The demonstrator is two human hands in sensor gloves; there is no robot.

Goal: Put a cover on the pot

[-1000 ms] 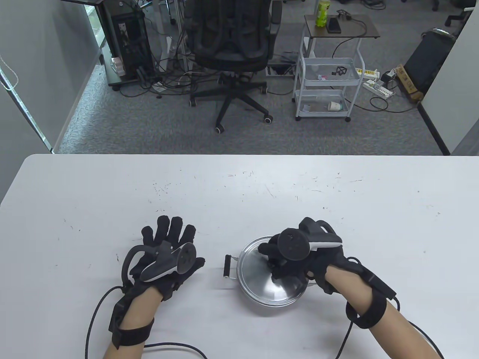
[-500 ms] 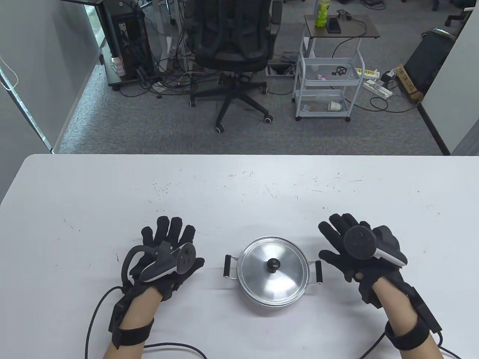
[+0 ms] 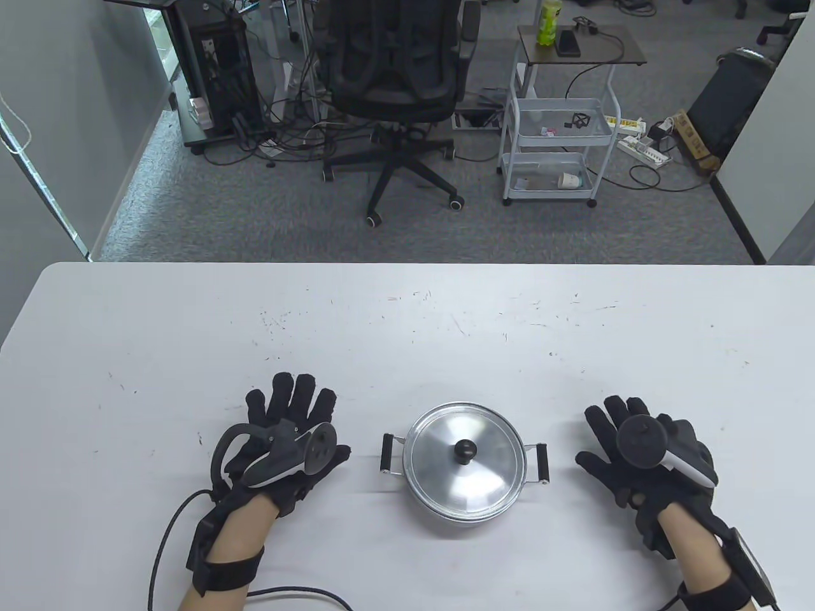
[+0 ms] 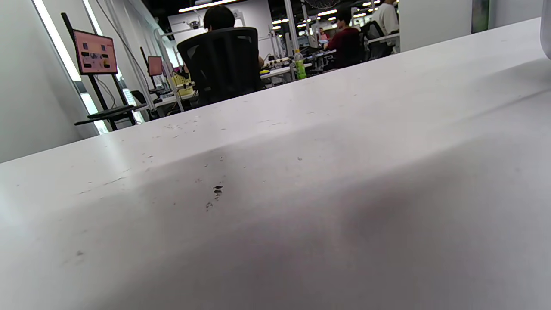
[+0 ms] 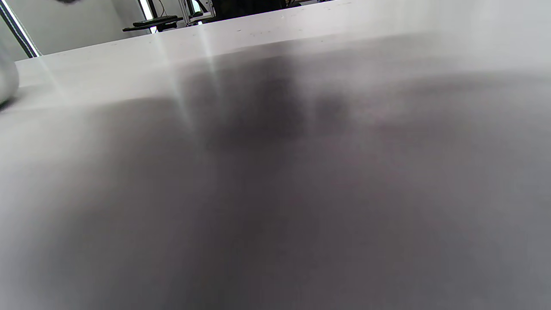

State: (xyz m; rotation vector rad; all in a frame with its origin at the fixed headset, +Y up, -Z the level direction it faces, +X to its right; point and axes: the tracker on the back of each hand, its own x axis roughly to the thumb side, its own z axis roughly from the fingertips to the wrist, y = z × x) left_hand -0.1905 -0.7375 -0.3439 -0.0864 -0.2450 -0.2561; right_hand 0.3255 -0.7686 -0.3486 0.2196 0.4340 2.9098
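A small steel pot [image 3: 446,512] with two black side handles stands on the white table [image 3: 407,318] near the front. Its steel lid [image 3: 465,474] with a black knob [image 3: 464,450] sits flat on the pot. My left hand [image 3: 290,423] lies flat and open on the table to the left of the pot, apart from it. My right hand [image 3: 627,445] lies flat and open on the table to the right of the pot, apart from it. Both hands are empty. A sliver of the pot shows at the right edge of the left wrist view [image 4: 546,30] and at the left edge of the right wrist view [image 5: 6,82].
The table carries only small dark scuff marks [image 3: 280,318]. Beyond its far edge stand an office chair [image 3: 395,83] and a white trolley [image 3: 557,127] on the floor. Glove cables [image 3: 165,541] trail off the front edge.
My right hand let go of the lid knob and moved right and down to lie flat on the table. The lid stays on the pot. My left hand barely shifted.
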